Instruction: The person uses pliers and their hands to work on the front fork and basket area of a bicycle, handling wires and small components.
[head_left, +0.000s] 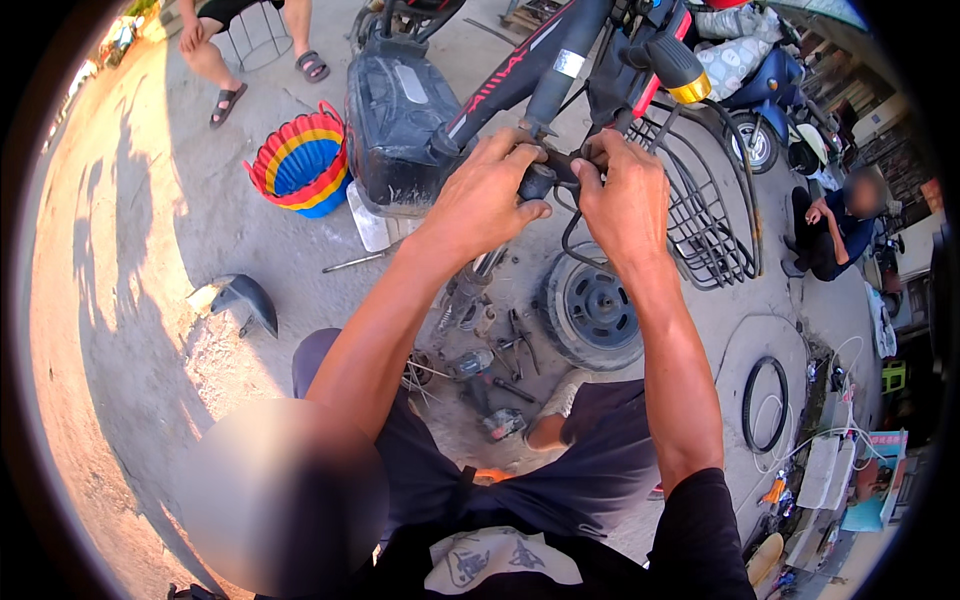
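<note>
In front of me stands a black and red two-wheeler [515, 75], probably an electric bike. Both my hands are at a dark metal part [563, 167] low on its frame. My left hand [485, 195] curls its fingers over the left end, beside a round black piece [537, 182], its thumb held out. On the other end, my right hand [625, 195] pinches the part between thumb and fingers; the exact contact is hidden. Below lies a detached wheel [592, 308] with its tyre. A cordless power tool [485, 385], pliers [520, 340] and a shock absorber [465, 295] lie between my legs.
A striped basket [298, 165] stands left of the bike, near a seated person's sandalled feet [228, 103]. A wire basket [705, 225] juts out at right. Farther right are a crouching person [840, 220], a parked scooter [757, 135] and a loose tyre [765, 403]. A curved dark panel [250, 300] lies left.
</note>
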